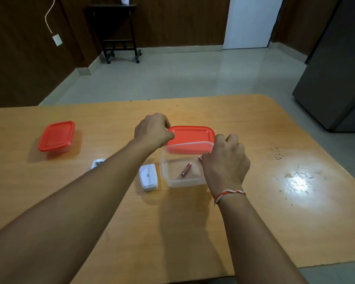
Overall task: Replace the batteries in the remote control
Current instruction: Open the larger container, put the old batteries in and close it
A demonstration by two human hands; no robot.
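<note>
A clear plastic container (170, 175) stands mid-table with a red battery (186, 169) lying inside. A second battery (199, 158) peeks out beside my right hand. A red lid (190, 136) sits tilted over the container's far edge. My left hand (152, 130) pinches the lid's left corner. My right hand (225, 160) grips its right edge, above the container's right rim. A white oblong remote part with a small label (148, 177) lies just left of the container. Another white remote piece (97, 162) shows partly behind my left forearm.
A second container with a red lid on it (56, 136) stands at the table's left. Dark crumbs and a glare patch (295, 179) mark the right side of the wooden table (193, 232). Beyond the far edge are floor, a black stand and a dark cabinet.
</note>
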